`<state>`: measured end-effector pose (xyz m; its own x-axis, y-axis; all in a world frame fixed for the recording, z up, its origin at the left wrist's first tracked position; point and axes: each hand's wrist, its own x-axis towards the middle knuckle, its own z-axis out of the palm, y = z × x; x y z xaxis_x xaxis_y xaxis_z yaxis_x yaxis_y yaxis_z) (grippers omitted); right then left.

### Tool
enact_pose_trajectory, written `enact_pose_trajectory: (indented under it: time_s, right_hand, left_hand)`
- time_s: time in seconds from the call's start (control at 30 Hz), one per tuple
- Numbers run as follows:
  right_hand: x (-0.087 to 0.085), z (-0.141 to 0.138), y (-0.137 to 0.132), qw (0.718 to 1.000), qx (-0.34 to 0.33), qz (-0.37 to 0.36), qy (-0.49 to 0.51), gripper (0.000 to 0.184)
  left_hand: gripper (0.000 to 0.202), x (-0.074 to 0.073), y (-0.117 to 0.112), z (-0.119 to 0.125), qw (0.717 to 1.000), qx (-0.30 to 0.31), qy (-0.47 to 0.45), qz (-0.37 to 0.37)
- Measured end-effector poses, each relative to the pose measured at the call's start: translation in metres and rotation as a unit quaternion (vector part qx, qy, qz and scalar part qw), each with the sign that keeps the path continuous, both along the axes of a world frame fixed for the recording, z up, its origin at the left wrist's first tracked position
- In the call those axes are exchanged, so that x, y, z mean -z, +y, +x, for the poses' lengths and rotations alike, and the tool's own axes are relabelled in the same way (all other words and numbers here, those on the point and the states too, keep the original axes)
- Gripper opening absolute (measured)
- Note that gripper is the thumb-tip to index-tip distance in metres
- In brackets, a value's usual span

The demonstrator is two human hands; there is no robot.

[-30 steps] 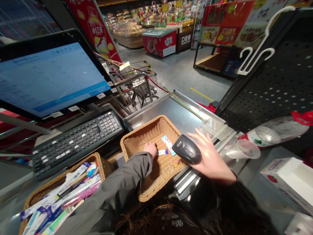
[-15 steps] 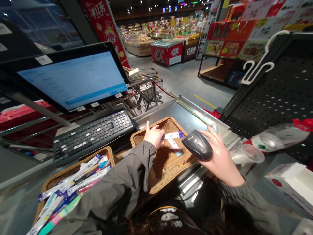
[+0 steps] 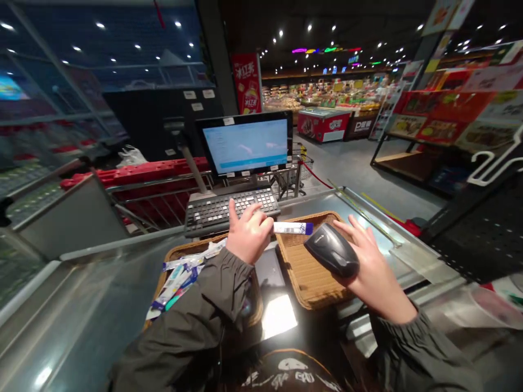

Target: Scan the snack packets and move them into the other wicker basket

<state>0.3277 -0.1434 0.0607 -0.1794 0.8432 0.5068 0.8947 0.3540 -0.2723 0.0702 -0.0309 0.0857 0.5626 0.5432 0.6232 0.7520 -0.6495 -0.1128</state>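
My left hand [image 3: 246, 234] is closed on a slim white packet with a purple end [image 3: 292, 228], held level above the wicker basket [image 3: 310, 283] on the right. My right hand [image 3: 368, 264] grips a black barcode scanner [image 3: 332, 250], its fingers spread over the top, just right of the packet's purple end. A second wicker basket [image 3: 174, 256] at my left forearm holds several long packets [image 3: 180, 272].
A black keyboard [image 3: 229, 209] and a lit monitor [image 3: 246, 146] stand behind the baskets. The steel checkout counter [image 3: 81, 316] runs left and right. Red carts [image 3: 155, 185] sit beyond it, a perforated black panel [image 3: 482, 228] at the right, a transparent cup [image 3: 486, 307] near it.
My left hand lifted the packet out of the right basket and brought it up beside the scanner. My view rose and turned left, so the monitor now looks farther off.
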Motion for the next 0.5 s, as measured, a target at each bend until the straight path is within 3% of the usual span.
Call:
enact_pose_trajectory:
  time_s: [0.27,0.5]
  right_hand:
    - [-0.012,-0.076,0.005,0.996,-0.083,0.010,-0.031,0.040]
    - [-0.014,-0.112,0.004,0.991,-0.127,0.003,-0.041,0.047]
  left_hand:
    - [0.010,-0.006,-0.039,-0.093,0.995,-0.100,-0.026,0.002]
    - [0.009,-0.008,-0.060,-0.139,0.988,-0.151,-0.022,-0.010]
